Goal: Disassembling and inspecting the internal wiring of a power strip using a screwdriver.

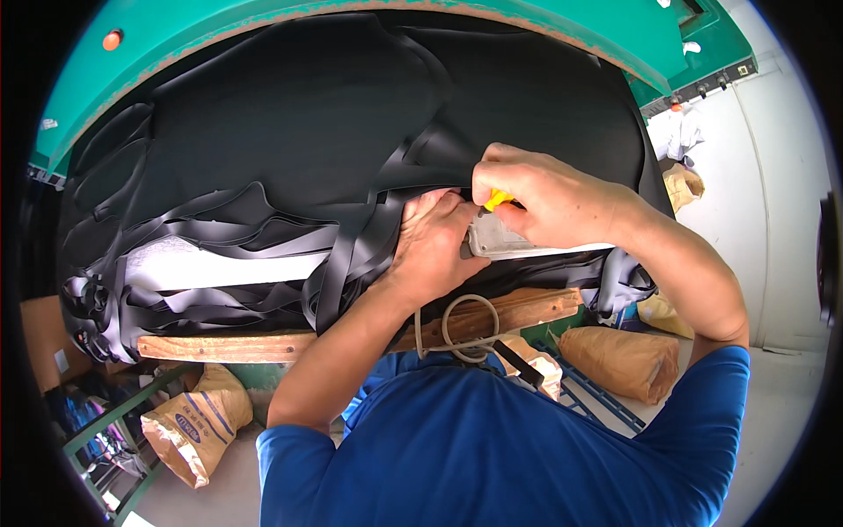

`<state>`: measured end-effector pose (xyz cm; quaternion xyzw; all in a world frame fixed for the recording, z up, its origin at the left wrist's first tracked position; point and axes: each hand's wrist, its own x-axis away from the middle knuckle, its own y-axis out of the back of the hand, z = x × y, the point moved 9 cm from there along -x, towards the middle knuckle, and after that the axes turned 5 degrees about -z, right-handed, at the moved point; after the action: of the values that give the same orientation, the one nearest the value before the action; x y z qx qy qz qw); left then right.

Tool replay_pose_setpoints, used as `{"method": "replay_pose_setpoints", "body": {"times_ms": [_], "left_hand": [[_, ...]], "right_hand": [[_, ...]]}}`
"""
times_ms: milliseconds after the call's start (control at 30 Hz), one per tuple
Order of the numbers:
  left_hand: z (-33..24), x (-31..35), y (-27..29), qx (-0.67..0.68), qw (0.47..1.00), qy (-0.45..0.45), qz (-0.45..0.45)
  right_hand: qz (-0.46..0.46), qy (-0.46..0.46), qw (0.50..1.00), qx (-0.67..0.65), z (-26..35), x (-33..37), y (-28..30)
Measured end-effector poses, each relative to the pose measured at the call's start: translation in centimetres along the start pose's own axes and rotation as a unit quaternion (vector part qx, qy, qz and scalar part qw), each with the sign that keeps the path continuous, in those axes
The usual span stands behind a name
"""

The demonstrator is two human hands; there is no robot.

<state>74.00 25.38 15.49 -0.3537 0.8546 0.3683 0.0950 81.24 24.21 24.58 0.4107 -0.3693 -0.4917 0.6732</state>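
Okay, head view: right hand point(553, 198) has its fingers curled and clamped on a small yellow-handled tool point(498, 199), dark tip toward the left hand point(432, 246). Tool sits right of that hand, just above a pale grey block point(499, 239) with rounded corners; can't tell if tip touches anything. Left hand: fingers close together on the black sheet point(299, 114) near its front edge, thumb spread away toward block's lower left corner. Can't tell if it pinches the sheet or only presses. Sheet covers most of the bed under a green machine frame point(92, 79), orange button point(112, 39) at upper left. Loose black strips point(338, 263) hang and tangle along the front, left of the left hand, over a white surface point(202, 265). Worn wooden beam point(219, 348) runs below them, partly behind the left forearm. Beige cord point(447, 329) loops in front of beam. Brown paper sack point(206, 417) at lower left, another sack point(623, 360) lying lower right by a blue ladder-like frame point(606, 400).
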Motion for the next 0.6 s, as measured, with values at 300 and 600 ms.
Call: {"method": "replay_pose_setpoints", "body": {"times_ms": [300, 600], "left_hand": [[0.0, 0.1, -0.1, -0.002, 1.000, -0.004, 0.005], [0.2, 0.2, 0.0, -0.019, 1.000, -0.006, -0.005]], "right_hand": [[0.036, -0.006, 0.997, -0.073, -0.1, 0.2, 0.3], [0.031, -0.098, 0.995, -0.007, -1.3, 0.3, -0.2]]}}
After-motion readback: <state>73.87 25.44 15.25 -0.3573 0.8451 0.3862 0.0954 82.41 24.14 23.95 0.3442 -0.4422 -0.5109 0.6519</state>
